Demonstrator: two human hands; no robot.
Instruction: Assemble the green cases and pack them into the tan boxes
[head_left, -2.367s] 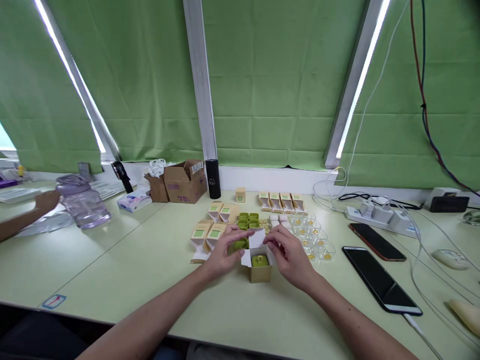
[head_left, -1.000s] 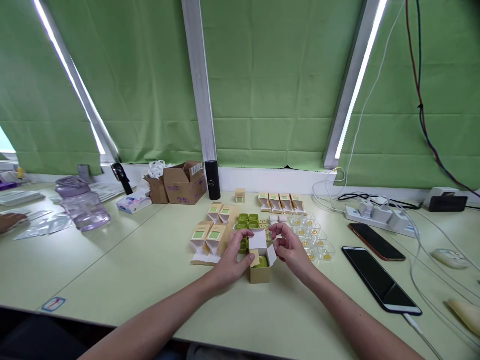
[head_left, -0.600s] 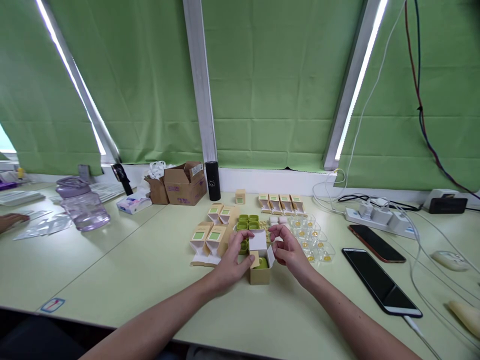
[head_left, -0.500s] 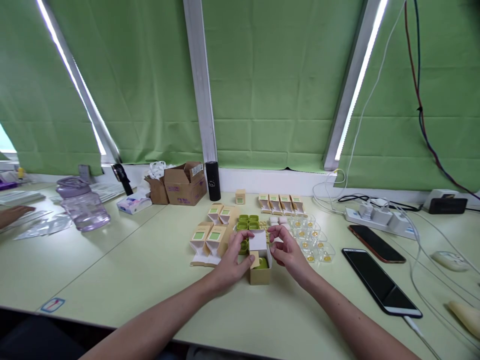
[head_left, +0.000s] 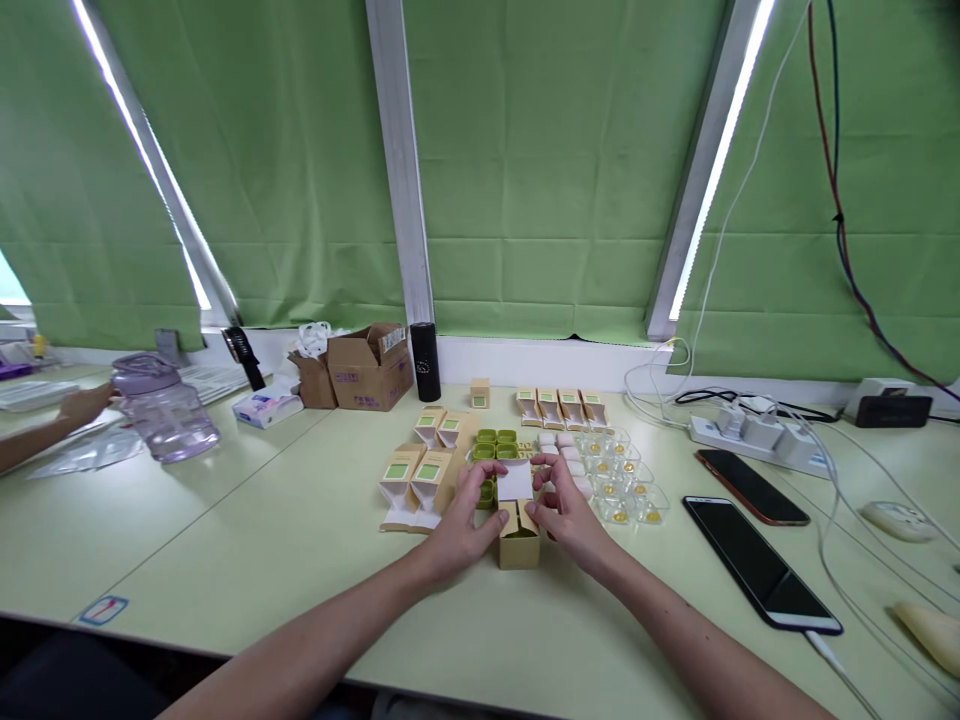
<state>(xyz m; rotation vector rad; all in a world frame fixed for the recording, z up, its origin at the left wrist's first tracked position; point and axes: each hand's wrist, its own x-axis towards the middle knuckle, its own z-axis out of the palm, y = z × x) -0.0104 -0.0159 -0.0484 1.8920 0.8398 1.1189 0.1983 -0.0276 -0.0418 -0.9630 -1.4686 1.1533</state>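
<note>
A small tan carton stands on the pale green table in front of me, its white top flap raised and its two side flaps folded inward. My left hand curls round the carton's left side, thumb at the raised flap. My right hand holds the right side, fingers pressing the side flap down. Behind the carton lie green cups, several clear cups with gold pieces and rows of open tan cartons.
Two phones and a power strip with cables lie to the right. Brown cardboard boxes, a black cylinder and a purple water jug sit at the back left, where another person's hand reaches.
My right hand has come down against the carton and folded its side flaps in, covering the green cup inside. The other person's hand moved back toward the jug.
</note>
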